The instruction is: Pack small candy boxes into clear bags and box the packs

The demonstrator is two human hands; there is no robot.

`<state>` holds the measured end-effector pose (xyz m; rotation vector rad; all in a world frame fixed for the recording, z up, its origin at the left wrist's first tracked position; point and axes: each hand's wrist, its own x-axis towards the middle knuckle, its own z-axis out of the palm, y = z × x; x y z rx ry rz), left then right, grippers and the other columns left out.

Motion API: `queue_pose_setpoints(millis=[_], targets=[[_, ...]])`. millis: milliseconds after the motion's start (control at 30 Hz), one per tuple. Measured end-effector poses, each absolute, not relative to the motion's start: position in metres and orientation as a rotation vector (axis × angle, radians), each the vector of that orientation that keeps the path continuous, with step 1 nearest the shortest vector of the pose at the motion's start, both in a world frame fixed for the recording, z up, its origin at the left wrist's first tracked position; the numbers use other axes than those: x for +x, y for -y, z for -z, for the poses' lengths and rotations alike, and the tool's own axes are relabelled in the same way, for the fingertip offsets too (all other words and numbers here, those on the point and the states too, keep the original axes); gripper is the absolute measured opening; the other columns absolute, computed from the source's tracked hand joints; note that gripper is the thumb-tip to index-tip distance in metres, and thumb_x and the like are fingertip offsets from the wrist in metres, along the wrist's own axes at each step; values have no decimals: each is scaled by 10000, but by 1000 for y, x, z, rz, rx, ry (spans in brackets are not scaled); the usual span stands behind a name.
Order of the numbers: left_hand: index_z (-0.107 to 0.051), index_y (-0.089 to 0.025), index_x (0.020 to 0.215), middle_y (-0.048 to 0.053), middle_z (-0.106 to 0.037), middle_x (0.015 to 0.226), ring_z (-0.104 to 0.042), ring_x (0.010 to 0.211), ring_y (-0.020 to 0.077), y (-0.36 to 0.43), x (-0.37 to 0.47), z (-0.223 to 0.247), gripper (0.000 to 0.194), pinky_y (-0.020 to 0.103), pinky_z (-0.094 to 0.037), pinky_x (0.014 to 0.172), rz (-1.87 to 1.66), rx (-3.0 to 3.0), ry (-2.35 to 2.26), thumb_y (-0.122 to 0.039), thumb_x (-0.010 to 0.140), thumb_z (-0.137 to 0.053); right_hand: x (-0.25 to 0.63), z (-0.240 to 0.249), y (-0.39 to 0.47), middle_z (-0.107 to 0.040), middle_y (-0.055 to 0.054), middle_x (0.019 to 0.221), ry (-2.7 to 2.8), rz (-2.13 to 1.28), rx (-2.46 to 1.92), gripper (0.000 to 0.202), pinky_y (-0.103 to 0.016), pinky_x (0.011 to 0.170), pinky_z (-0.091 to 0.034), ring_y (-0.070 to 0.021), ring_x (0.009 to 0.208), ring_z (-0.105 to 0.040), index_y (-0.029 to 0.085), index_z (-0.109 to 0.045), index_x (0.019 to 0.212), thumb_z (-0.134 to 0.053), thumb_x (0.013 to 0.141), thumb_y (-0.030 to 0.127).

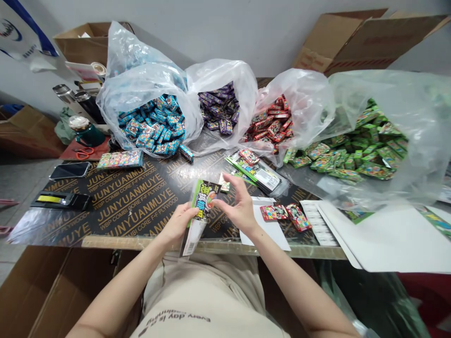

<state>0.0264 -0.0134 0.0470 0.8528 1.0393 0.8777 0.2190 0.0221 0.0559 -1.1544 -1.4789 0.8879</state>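
Observation:
Near the table's front edge, my left hand [178, 225] pinches a clear packet with a printed green and black card [203, 199] in it. My right hand [239, 206] is at the packet's right side, thumb against the card and index finger raised apart from it; whether it grips the card is unclear. A small light-coloured piece [224, 183] shows just behind the right fingers. Beyond that hand lies a stack of similar packets [264, 176] with a red box [248, 156] on it. Red boxes [299, 217] rest on white paper [262, 227] to the right.
Plastic bags hold blue [155, 126], purple [220, 105], red [275, 121] and green [373, 145] small boxes along the back. At left are a phone [69, 171], a black stapler-like tool [61, 200], scissors [84, 153] and a green mug [89, 135]. White sheets [391, 234] lie right.

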Motion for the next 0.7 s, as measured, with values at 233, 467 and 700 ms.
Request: queue_pose_setpoints(millis=[233, 467, 700], targets=[[-631, -118, 730, 5, -586, 633, -471, 580, 112, 8, 23, -43, 406, 229, -381, 579, -846, 1067, -1110, -523, 744, -635, 206, -30, -19, -712, -62, 953, 1203, -1705, -1056, 485, -379, 874, -516, -214, 883, -658, 176, -665, 976, -808, 626, 480], [-451, -158, 505, -43, -404, 472, -357, 477, 74, -2, 24, -26, 522, 215, -300, 481, -932, 1220, -1297, -587, 773, -581, 210, -30, -13, -717, -12, 876, 1176, -1838, -1030, 494, -310, 739, -549, -173, 764, -670, 202, -635, 1026, -830, 611, 386], [-666, -143, 1021, 67, -722, 977, -665, 844, 197, -4, 21, -9, 410, 293, -523, 772, -969, 1114, -1017, -439, 743, -719, 224, -11, -3, -717, -23, 844, 1315, -1679, -1186, 428, -310, 674, -555, -183, 716, -680, 184, -613, 1020, -778, 676, 379]])
